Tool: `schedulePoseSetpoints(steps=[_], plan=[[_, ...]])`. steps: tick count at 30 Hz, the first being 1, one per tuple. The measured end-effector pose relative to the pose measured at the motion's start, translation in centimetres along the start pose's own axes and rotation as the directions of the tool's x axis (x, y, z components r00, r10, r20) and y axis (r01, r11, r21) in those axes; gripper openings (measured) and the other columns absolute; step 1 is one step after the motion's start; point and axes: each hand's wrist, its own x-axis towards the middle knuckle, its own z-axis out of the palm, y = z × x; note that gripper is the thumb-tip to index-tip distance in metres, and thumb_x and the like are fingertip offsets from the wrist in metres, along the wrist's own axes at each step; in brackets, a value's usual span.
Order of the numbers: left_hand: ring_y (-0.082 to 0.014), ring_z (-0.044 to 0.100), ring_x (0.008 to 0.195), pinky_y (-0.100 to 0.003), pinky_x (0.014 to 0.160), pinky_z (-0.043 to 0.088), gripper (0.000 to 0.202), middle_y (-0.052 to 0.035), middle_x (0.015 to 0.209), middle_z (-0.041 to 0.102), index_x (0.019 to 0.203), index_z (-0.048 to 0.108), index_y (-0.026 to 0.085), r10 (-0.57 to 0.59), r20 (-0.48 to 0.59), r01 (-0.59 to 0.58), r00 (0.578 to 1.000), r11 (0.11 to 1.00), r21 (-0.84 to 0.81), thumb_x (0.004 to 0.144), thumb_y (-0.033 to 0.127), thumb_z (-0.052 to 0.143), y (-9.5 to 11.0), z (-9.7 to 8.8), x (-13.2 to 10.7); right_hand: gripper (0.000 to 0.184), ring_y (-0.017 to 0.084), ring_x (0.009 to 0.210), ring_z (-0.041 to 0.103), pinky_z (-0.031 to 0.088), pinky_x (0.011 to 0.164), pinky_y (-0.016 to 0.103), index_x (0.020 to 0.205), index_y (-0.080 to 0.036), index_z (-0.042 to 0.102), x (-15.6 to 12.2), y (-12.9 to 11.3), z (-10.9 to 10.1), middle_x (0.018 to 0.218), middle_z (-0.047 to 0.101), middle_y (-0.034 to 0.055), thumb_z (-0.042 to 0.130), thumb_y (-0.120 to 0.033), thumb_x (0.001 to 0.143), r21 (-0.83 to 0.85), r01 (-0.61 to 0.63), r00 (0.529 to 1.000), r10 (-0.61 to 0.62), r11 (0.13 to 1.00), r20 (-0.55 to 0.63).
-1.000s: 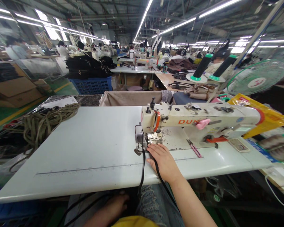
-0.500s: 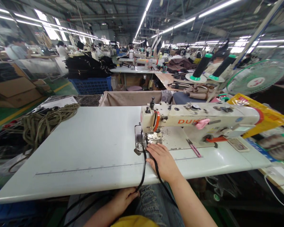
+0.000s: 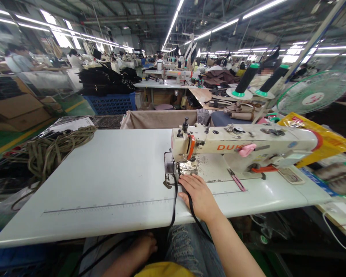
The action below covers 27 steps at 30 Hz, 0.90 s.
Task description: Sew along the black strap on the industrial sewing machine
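My right hand (image 3: 198, 194) lies flat on the worktable by the sewing machine (image 3: 207, 148), fingers stretched toward the presser foot. Beneath it a black strap (image 3: 191, 204) runs under the palm and over the table's front edge. A second length of black strap (image 3: 175, 206) comes from the needle area and hangs over the edge, left of that hand. Below the tabletop, above my lap, my left hand (image 3: 146, 246) has its fingers curled in. Dark strap lengths (image 3: 103, 248) pass close behind it; what it holds, if anything, is hidden.
Pink-handled thread snips (image 3: 237, 181) lie on the machine bed. Coiled olive straps (image 3: 57, 150) are heaped at the table's left. Two black thread cones (image 3: 246, 81) and a green fan (image 3: 313, 94) stand at right. A fabric-lined bin (image 3: 161, 120) sits behind the table.
My left hand has dropped lower and to the left, away from the hanging strap it was pinching at the table edge. My right hand stays in place.
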Motion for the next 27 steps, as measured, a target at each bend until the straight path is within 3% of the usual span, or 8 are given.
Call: schedulePoseSetpoints(steps=[2,4,6,8,11,16,21,27], plan=[[-0.037,0.065,0.108,-0.052,0.098,0.049,0.012,-0.0137,0.104,0.072,0.073,0.073,0.017,-0.021,0.026,0.021,0.999,1.0,0.017,0.082,0.023,0.067,-0.2,-0.1,-0.2,0.036,0.029,0.137,0.059,0.042,0.121,0.055,0.137,-0.018,0.067,0.0,0.0,0.0,0.144,0.066,0.0129,0.061,-0.036,0.106,0.002,0.005,1.0,-0.005,1.0,-0.003],[-0.0392,0.065,0.116,-0.053,0.103,0.049,0.011,-0.0141,0.114,0.073,0.087,0.078,0.018,-0.029,0.03,0.029,0.999,0.999,0.016,0.08,0.022,0.069,-0.3,-0.1,-0.3,0.036,0.029,0.136,0.059,0.042,0.122,0.055,0.137,-0.018,0.067,0.0,0.0,0.0,0.145,0.065,0.0126,0.06,-0.036,0.107,0.005,0.005,1.0,-0.005,1.0,-0.005],[-0.0389,0.06,0.13,-0.051,0.113,0.045,0.036,-0.0138,0.137,0.068,0.115,0.078,0.021,-0.026,0.015,0.026,1.0,1.0,0.006,0.079,0.021,0.071,-0.3,-0.1,-0.3,0.037,0.029,0.136,0.06,0.042,0.122,0.055,0.137,-0.017,0.067,0.0,0.0,0.1,0.145,0.065,0.0125,0.06,-0.037,0.107,0.008,0.003,1.0,-0.003,1.0,-0.004],[-0.0372,0.048,0.147,-0.048,0.124,0.036,0.065,-0.0132,0.159,0.054,0.143,0.065,0.022,-0.007,-0.017,0.007,1.0,1.0,-0.014,0.078,0.021,0.073,0.0,0.0,-0.2,0.037,0.029,0.137,0.059,0.041,0.123,0.054,0.137,-0.017,0.067,0.0,0.1,0.2,0.145,0.065,0.0121,0.06,-0.037,0.107,0.012,-0.001,1.0,0.001,1.0,-0.003],[-0.0361,0.033,0.158,-0.049,0.131,0.024,0.084,-0.0131,0.171,0.037,0.16,0.048,0.021,0.066,-0.1,-0.075,0.993,0.993,-0.096,0.081,0.03,0.076,0.9,0.0,-0.1,0.037,0.029,0.138,0.058,0.04,0.123,0.054,0.137,-0.018,0.067,-0.1,0.1,0.2,0.146,0.065,0.0116,0.06,-0.037,0.107,0.012,-0.005,1.0,0.005,1.0,-0.001],[-0.0343,0.041,0.154,-0.051,0.131,0.026,0.066,-0.0093,0.163,0.05,0.154,0.056,0.026,0.205,-0.218,-0.254,0.954,0.94,-0.227,0.092,0.047,0.066,3.2,-0.8,-0.4,0.037,0.029,0.138,0.058,0.04,0.123,0.054,0.137,-0.017,0.067,-0.1,0.2,0.2,0.146,0.064,0.0116,0.059,-0.038,0.107,0.0,-0.001,1.0,0.001,1.0,0.008],[-0.0356,0.047,0.15,-0.052,0.13,0.029,0.06,-0.0089,0.156,0.059,0.148,0.063,0.027,0.183,-0.31,-0.268,0.933,0.929,-0.257,0.093,0.052,0.065,5.1,-1.9,-1.2,0.037,0.029,0.138,0.058,0.041,0.123,0.054,0.137,-0.018,0.067,0.0,0.1,0.2,0.145,0.065,0.0123,0.059,-0.038,0.107,-0.008,-0.001,1.0,0.001,1.0,0.001],[-0.0274,0.068,0.123,-0.038,0.116,0.046,0.041,-0.0032,0.124,0.079,0.116,0.08,0.027,0.258,-0.253,-0.334,0.933,0.884,-0.329,0.102,0.051,0.051,5.9,-2.9,-1.4,0.037,0.029,0.137,0.059,0.043,0.122,0.054,0.138,-0.019,0.067,0.0,-0.1,-0.1,0.145,0.065,0.0124,0.059,-0.037,0.107,-0.012,-0.001,1.0,0.001,1.0,0.007]])
